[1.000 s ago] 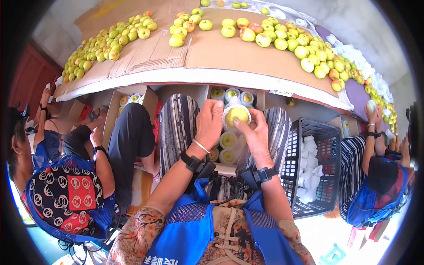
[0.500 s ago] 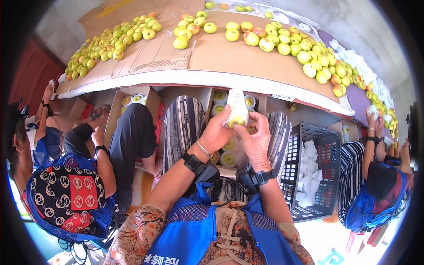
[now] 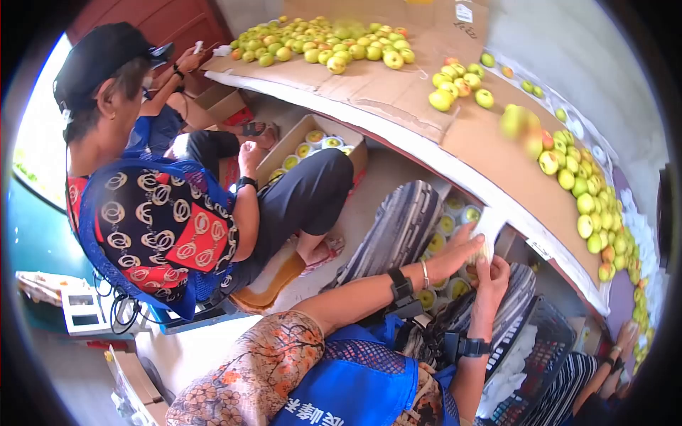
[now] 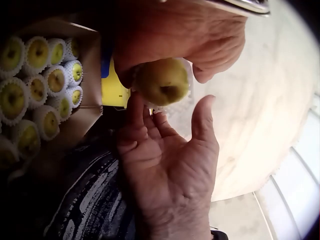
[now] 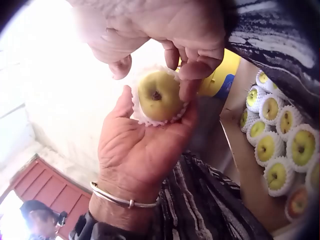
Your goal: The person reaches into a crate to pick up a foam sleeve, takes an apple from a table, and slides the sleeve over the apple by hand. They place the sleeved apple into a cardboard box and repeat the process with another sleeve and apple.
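Above the box (image 5: pixel 246 167) of netted apples (image 5: pixel 266 148), the left hand (image 5: pixel 135 150) cups the apple (image 5: pixel 159 95) in its foam net (image 5: pixel 140 116), with fingers and thumb curled round it. The right hand (image 4: pixel 167 170) is spread, thumb wide and palm bare. Its fingertips (image 5: pixel 189 70) touch the net's edge.

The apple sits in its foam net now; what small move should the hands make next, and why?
Probably lower the apple into the box beside the other netted apples. The net already cups it as theirs do, the left hand cradles it and the right hand only touches the net's rim.
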### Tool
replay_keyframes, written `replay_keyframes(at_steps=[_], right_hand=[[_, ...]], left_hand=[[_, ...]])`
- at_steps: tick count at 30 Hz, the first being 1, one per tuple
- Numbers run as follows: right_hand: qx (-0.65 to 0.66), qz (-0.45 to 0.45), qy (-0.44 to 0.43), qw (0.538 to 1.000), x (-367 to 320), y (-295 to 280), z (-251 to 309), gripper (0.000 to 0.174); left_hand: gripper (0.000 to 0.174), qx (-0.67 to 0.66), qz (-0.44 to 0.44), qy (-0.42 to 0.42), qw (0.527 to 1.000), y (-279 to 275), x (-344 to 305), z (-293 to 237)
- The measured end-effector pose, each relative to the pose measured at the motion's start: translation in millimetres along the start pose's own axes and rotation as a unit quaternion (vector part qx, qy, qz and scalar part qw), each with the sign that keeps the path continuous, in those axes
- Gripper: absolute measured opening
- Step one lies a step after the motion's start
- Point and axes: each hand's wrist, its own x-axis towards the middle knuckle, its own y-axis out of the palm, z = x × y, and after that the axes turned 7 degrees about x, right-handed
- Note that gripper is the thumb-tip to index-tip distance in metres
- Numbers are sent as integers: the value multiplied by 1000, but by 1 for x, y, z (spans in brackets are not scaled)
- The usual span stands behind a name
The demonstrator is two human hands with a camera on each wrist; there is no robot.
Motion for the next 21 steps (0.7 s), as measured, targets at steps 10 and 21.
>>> replay_keyframes(at_steps=[10, 21], right_hand=[[120, 73, 2, 990, -9, 3, 16, 47], [-21, 72, -125, 989, -10, 7, 5, 65]], left_hand=[[67, -347, 63, -35, 935, -14, 1, -23], [37, -362, 69, -36, 929, -21, -6, -25]])
